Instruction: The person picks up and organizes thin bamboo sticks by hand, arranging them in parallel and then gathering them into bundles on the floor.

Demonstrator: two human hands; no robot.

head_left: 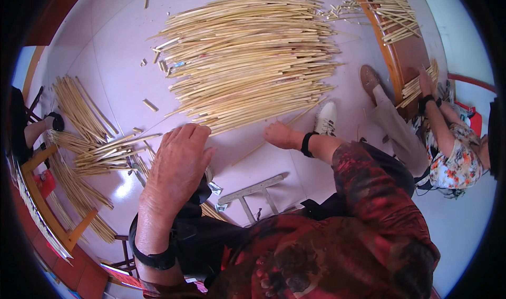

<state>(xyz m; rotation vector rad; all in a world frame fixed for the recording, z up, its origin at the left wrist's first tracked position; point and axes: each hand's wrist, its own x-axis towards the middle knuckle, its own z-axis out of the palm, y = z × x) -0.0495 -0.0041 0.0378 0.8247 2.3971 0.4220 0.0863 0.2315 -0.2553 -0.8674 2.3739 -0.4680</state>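
Observation:
Long thin straw-coloured sticks, perhaps bamboo or reed, lie side by side in a broad layer (253, 62) on the floor before me. My left hand (179, 159) is at the layer's near left corner, back up, fingers loosely bent and thumb apart; its fingertips are partly hidden, and I see nothing in it. To the right, my right hand (282, 135) is closed with its fingers together around a single thin stick (247, 154). This stick slants from near left to far right, just in front of the layer.
More stick bundles (79, 109) lie on the left floor, beside a wooden stool (45, 162). A low metal-coloured stand (253, 189) is before my lap. At right, a co-worker's hand (425, 82) is by sticks on a brown wooden bench (408, 56). Short offcuts (150, 105) lie around.

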